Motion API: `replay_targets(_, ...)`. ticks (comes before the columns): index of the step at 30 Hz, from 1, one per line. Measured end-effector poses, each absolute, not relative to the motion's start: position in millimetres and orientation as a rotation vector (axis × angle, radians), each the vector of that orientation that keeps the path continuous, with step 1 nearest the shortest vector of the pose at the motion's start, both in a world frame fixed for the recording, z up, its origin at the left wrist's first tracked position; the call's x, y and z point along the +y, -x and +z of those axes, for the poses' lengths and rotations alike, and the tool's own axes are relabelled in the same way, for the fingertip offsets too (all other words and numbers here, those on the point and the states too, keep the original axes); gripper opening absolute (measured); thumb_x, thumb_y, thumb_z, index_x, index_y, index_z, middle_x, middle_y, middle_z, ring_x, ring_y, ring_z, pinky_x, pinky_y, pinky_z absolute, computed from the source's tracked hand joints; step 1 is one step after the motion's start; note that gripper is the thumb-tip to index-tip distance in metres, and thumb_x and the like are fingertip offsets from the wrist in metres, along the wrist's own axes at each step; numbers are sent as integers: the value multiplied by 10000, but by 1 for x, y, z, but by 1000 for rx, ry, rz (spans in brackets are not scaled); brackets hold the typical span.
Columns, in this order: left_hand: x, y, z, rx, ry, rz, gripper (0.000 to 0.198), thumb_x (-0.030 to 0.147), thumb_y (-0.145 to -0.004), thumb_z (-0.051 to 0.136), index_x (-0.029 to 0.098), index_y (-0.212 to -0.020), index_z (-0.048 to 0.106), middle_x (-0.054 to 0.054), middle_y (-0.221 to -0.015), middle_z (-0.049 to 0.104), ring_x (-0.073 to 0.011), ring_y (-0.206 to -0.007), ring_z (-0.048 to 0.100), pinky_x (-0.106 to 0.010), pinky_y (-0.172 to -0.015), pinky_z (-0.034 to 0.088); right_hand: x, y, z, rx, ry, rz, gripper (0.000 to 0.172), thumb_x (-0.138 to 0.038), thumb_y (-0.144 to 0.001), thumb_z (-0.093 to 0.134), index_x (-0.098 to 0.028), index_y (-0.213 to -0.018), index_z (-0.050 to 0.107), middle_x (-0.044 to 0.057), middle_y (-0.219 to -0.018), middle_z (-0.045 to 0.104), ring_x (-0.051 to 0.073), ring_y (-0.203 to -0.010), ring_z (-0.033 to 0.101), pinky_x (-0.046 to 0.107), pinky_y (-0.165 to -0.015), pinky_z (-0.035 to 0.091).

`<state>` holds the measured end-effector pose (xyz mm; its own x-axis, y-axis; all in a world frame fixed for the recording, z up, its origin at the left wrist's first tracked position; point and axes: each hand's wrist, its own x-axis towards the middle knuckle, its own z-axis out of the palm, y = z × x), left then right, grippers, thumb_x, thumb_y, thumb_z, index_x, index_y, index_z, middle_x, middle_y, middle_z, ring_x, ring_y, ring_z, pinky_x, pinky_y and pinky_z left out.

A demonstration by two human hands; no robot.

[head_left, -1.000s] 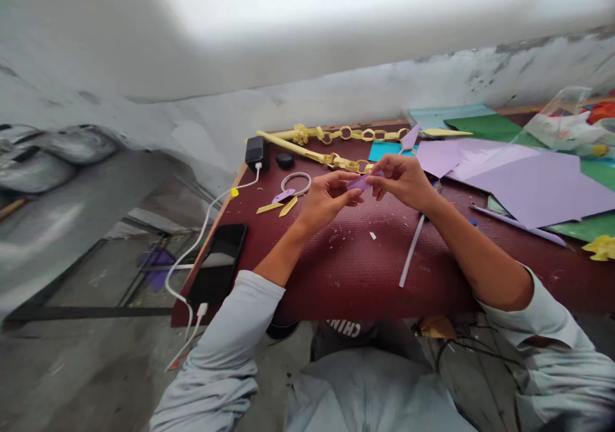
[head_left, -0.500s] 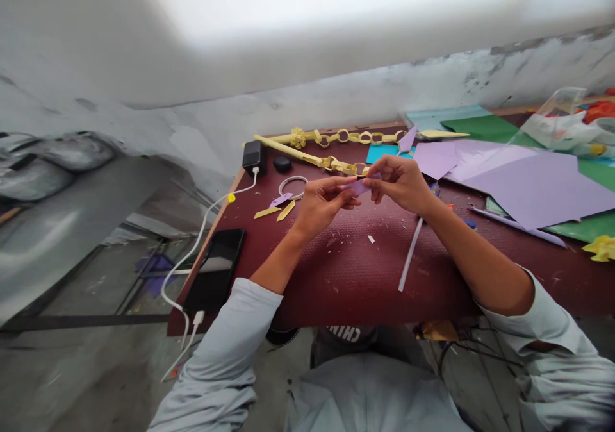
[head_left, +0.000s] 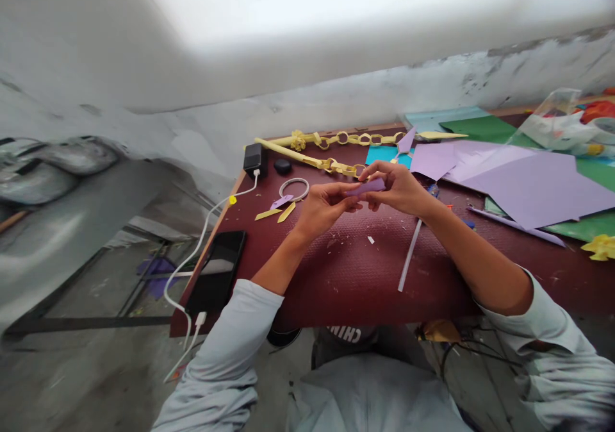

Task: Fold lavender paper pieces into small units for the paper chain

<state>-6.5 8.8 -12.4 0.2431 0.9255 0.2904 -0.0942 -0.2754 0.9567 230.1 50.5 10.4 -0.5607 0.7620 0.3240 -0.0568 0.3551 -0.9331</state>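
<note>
Over the dark red table (head_left: 346,278) both my hands pinch a small purple paper strip (head_left: 369,187). My left hand (head_left: 323,206) grips its left end between thumb and fingers. My right hand (head_left: 396,187) closes over its right end from above. Just behind the hands lies a yellow paper chain (head_left: 336,145). A thin white paper strip (head_left: 409,260) rests on the table under my right wrist.
A black phone (head_left: 217,272) on a white charging cable (head_left: 202,246) lies at the table's left edge, with a black charger (head_left: 254,156) behind it. A white ring (head_left: 294,188) and yellow paper scraps (head_left: 278,213) sit left of my hands. Purple (head_left: 523,185) and green sheets (head_left: 480,126) cover the right side.
My right hand has turned its fingers over the purple strip, which now lies more level between both hands. The view shifted slightly.
</note>
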Motion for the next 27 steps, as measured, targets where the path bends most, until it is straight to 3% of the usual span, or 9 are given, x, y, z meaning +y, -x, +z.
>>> replay_targets(19,17,14,-15,916,-1415,1343,513,452,-804,1054,167,-1197,888,-78,-877,878,-238,-827,890,-364,-806,761,73,-266,23,-1648,652,1268,589,-388,-841,1057,-190,-1268,702,-9,-833,777,133,-625,744,259,-607,696)
replay_targets(23,19,12,-18,930,-1418,1381,552,494,-811,1044,173,-1228,879,-75,-891,877,-250,-846,893,-409,-847,768,69,-258,18,-1592,733,1286,643,-383,-790,1080,-206,-1316,755,16,-932,780,166,-750,771,270,-612,711)
replay_targets(27,14,4,-19,877,-1479,1351,551,513,-828,1032,183,-1244,884,-81,-931,887,-242,-851,888,-410,-868,758,61,-238,6,-1801,700,1412,392,-452,-857,1021,-151,-1039,847,39,-892,773,125,-678,694,243,-560,653)
